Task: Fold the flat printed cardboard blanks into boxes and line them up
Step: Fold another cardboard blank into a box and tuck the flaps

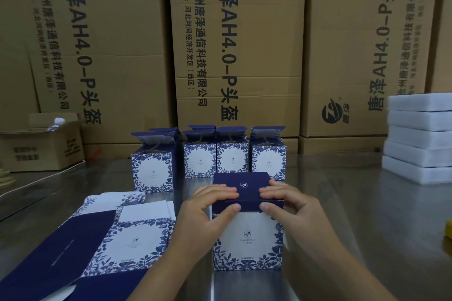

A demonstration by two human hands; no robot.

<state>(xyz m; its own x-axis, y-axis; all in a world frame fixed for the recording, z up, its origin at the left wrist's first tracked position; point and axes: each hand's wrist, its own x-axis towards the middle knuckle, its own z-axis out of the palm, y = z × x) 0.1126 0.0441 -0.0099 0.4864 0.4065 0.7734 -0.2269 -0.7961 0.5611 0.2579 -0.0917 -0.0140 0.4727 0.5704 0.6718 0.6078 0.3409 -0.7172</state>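
Forearms come in from the bottom edge. Left grip (210,205) and right grip (286,200) both pinch the box (247,239) at its dark-blue lid (242,188): fingers curled over the top, thumbs pressed on the lid's front flap.

- Box stands upright on the steel surface (342,203), centre front, printed face toward the camera.
- Flat blanks (127,237) lie just left of it, overlapping, partly under the left forearm.
- Row of folded boxes (232,161) stands behind: 4 in front with top flaps open, more flaps showing at the back.
- White foam slabs (420,137) are stacked far right; brown cartons (237,44) wall the back.

Step in hand, as I read it: closing the lid. The front flap seems to sit outside the front wall, not tucked.

To do it well: keep both thumbs level so the flap goes in straight, not 1 corner first. Hold the side walls square while pressing. Press down lightly; thin card creases. Then slide it to the row's open end, faces matching.
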